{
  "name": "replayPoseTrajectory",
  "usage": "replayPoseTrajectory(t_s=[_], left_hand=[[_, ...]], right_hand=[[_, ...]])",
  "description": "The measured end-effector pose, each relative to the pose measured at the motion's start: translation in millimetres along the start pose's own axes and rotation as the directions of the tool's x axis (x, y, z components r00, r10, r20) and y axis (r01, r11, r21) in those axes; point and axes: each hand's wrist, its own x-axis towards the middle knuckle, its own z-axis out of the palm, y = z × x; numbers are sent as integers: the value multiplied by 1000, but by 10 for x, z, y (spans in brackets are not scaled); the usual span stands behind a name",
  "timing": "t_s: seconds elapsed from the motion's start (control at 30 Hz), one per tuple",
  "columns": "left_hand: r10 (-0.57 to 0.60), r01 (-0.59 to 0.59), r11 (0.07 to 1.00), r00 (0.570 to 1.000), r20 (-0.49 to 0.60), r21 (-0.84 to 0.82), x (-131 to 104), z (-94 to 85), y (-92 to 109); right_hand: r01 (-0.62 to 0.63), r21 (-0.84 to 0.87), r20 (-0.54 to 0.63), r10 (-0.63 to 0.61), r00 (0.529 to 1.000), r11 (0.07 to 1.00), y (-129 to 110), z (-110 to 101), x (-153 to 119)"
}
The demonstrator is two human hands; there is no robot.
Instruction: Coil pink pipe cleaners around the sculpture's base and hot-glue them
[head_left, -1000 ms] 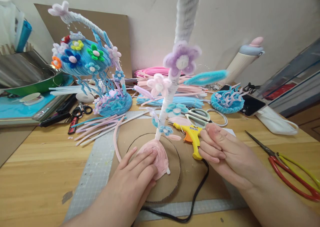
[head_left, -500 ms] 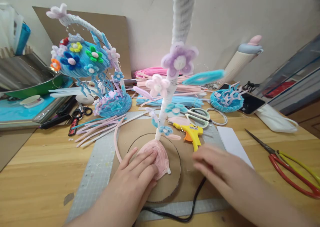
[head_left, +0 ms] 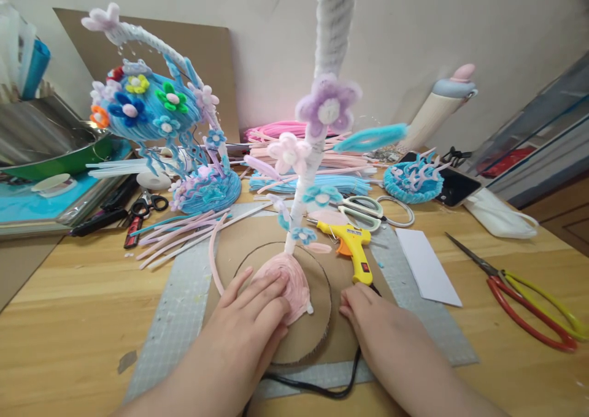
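My left hand (head_left: 255, 309) lies with fingers stretched over a pink coil of pipe cleaners (head_left: 294, 282) on a round cardboard disc (head_left: 313, 337). From the coil rises a white wrapped stem (head_left: 299, 214) bearing a purple flower (head_left: 328, 110), a pink flower (head_left: 289, 152) and small blue flowers. My right hand (head_left: 375, 316) rests right of the disc, fingers curled closed; whatever they hold, if anything, is hidden. Just beyond it a yellow glue gun (head_left: 352, 242) lies on its side, and its black cord (head_left: 335, 394) passes by this hand.
Red-and-yellow-handled scissors (head_left: 519, 303) and a white card (head_left: 427, 267) lie to the right. A blue flowered pipe-cleaner piece (head_left: 161, 113) stands at the back left. Pipe-cleaner bundles (head_left: 317, 181) are at the back, with pale-handled scissors (head_left: 363, 211) in front. A grey cutting mat (head_left: 170, 319) lies beneath.
My right hand has come down and left, nearer the disc, uncovering the glue gun's handle. My left hand stays on the pink coil. The view has shifted slightly.
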Motion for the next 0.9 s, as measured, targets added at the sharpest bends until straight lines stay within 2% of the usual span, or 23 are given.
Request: replayPoseTrajectory(t_s=[0.23,0.37,0.43,0.57,0.73,0.83,0.9], left_hand=[[-14,15,1000,1000,5,-26,-6,3,-1],[-12,12,1000,1000,2,-17,-16,13,-7],[-12,12,1000,1000,-9,-20,-18,15,-10],[-4,4,1000,1000,7,-10,-15,13,-4],[0,0,1000,1000,29,3,-18,11,4],[-12,12,1000,1000,20,-18,-23,12,-1],[-9,10,999,1000,20,-33,-25,13,-5]], right_hand=[[-70,319,5,72,997,945,93,-68,-102],[-44,394,-37,63,997,918,145,-82,-152],[-19,367,-48,39,998,930,132,-77,-158],[-19,179,-35,26,999,984,47,-42,-125],[-21,7,-126,21,992,1000,-46,45,-67],[-22,-22,-150,19,988,1000,-63,52,-72],[-21,45,-156,27,987,999,-53,25,-93]])
